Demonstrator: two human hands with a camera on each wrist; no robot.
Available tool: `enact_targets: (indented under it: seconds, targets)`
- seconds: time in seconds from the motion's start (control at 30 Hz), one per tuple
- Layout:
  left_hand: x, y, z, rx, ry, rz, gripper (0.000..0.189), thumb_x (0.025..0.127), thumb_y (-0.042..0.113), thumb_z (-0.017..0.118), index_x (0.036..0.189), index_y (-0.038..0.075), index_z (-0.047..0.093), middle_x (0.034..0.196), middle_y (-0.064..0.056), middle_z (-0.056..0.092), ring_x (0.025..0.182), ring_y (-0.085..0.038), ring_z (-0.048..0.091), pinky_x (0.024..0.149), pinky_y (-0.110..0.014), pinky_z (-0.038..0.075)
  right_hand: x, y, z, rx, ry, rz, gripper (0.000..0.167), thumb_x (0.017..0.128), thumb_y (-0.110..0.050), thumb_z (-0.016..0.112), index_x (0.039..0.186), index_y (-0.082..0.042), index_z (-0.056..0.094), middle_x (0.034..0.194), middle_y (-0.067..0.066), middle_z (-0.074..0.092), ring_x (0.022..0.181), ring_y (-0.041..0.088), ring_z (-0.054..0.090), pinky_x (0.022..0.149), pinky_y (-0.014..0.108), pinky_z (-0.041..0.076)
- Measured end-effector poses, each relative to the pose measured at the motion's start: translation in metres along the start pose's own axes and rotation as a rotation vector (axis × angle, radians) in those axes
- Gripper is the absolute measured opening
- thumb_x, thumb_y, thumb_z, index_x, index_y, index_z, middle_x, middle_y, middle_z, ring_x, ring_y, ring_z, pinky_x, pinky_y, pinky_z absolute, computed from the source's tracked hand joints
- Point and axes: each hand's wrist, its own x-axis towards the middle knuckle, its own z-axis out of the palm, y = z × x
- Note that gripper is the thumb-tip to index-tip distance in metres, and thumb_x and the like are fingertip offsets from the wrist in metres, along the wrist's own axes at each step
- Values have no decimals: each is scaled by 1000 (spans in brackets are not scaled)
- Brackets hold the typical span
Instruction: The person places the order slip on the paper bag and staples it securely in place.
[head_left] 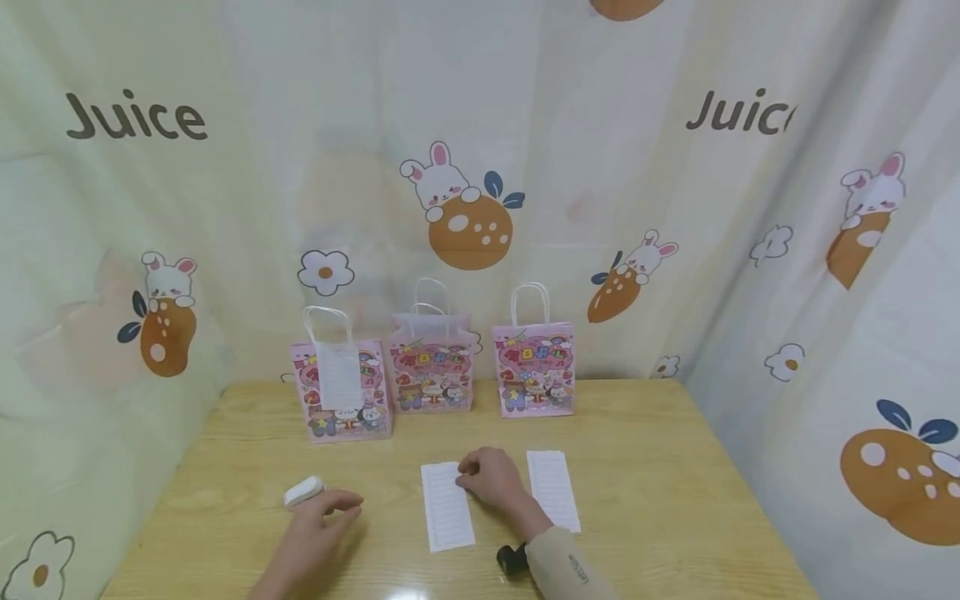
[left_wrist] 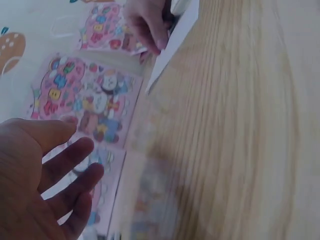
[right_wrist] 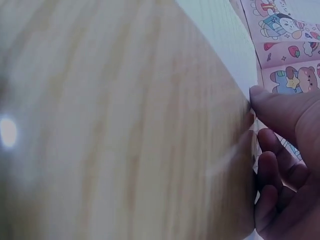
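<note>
My right hand [head_left: 493, 477] pinches the upper right corner of a narrow lined paper slip [head_left: 448, 508] between thumb and fingers. In the right wrist view the thumb lies at the tip of that slip's corner. My left hand [head_left: 311, 529] hovers above the table at the left with its fingers loosely bent and nothing in them. Just beyond it is a small white oblong object [head_left: 303, 490]. A second lined slip [head_left: 555, 492] lies on the table to the right of my right hand. Another lined slip [head_left: 340, 377] covers part of the front of the left pink gift bag [head_left: 378, 408].
Two more pink gift bags with white handles stand at the back, a middle bag [head_left: 433, 387] and a right bag [head_left: 534, 375]. A printed curtain [head_left: 570, 108] hangs behind the wooden table [head_left: 645, 467]. Beside the right sleeve shows a black object [head_left: 512, 560].
</note>
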Motion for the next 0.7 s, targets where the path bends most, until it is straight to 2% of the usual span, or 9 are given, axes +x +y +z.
enact_targets:
  seconds: [0.07,0.2,0.37,0.5,0.6,0.7]
  targets:
    - [2,3,6,-12,-36,-16,14,88,12,72,101,14,72,97,12,69,95,-8,62,92,-44,48,0,-1,0,-2,-8,-3,21,83,-21,77,101,-12,75,78,-9,59,71,8,53,63,27,45]
    - [8,6,17,-40,-75,1,13,89,14,70,102,13,72,98,9,70,96,-12,62,92,-46,48,0,-3,-1,-14,-39,-6,28,84,-19,76,110,-11,74,78,-9,60,70,8,51,61,28,45]
    - [16,7,29,-55,-122,25,14,90,17,69,103,11,71,99,7,70,95,-16,63,86,-45,51,2,-4,-4,5,-57,8,19,83,-18,76,100,-13,76,79,-9,62,72,8,55,64,29,47]
    - [20,7,36,-93,-147,20,15,91,17,67,104,9,70,101,3,70,97,-17,63,87,-46,51,1,-5,-4,18,-41,3,11,82,-21,75,92,-17,75,84,-8,65,79,12,59,72,33,49]
    - [24,4,40,-120,-164,24,15,92,16,67,105,8,70,101,-1,70,96,-17,63,88,-40,51,0,-5,-5,38,-28,10,7,80,-20,75,86,-17,72,82,-8,64,78,13,58,72,34,49]
    - [29,1,45,-130,-181,32,16,92,16,67,105,8,70,102,-1,71,96,-15,64,87,-32,51,0,-3,-7,69,-18,27,12,77,-15,75,83,-17,65,78,-8,60,73,11,55,68,32,47]
